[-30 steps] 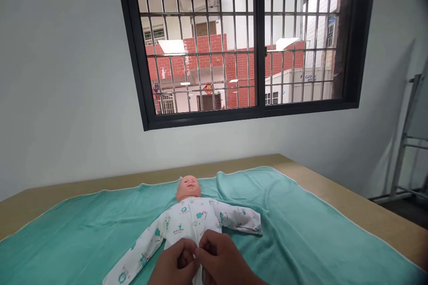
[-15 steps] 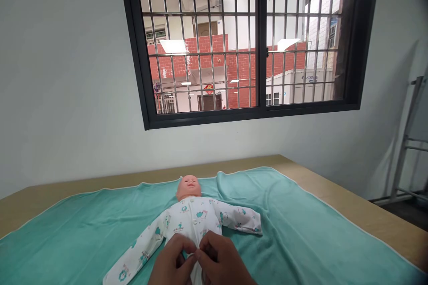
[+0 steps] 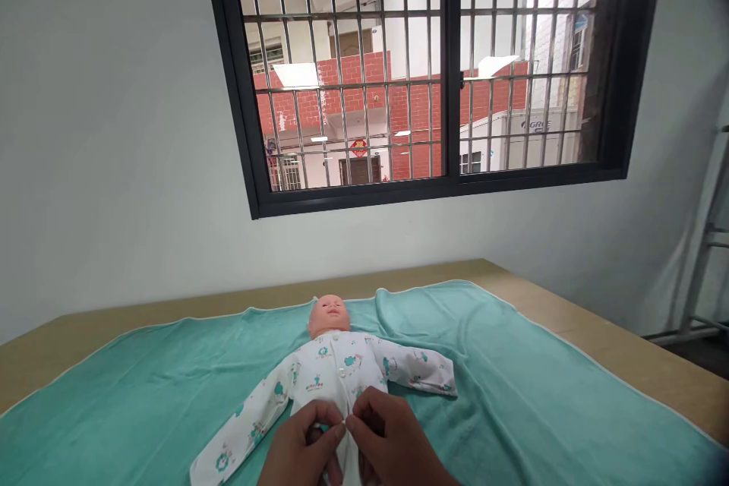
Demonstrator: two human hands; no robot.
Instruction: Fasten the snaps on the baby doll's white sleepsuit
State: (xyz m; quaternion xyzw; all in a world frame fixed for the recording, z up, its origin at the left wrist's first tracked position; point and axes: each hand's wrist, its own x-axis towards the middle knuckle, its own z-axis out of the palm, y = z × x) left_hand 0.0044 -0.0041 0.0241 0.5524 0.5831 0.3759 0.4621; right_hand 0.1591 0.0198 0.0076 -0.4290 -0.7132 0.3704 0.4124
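Head view — both hands (image 3: 353, 444) pinch the doll's romper (image 3: 336, 372).

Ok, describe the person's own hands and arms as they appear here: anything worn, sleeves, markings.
Both hands are bare: no gloves on the left hand or the right hand. No rings, watch or markings show on the parts in view. No sleeve reaches either wrist; the forearms are cut off by the bottom edge of the picture, so anything worn higher up cannot be seen.

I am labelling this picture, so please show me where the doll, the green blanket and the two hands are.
doll (image 3: 329, 315): head view, on its head.
green blanket (image 3: 512, 387): head view, bare part at right.
left hand (image 3: 301, 452): head view, back of hand.
right hand (image 3: 392, 444): head view, back of hand.
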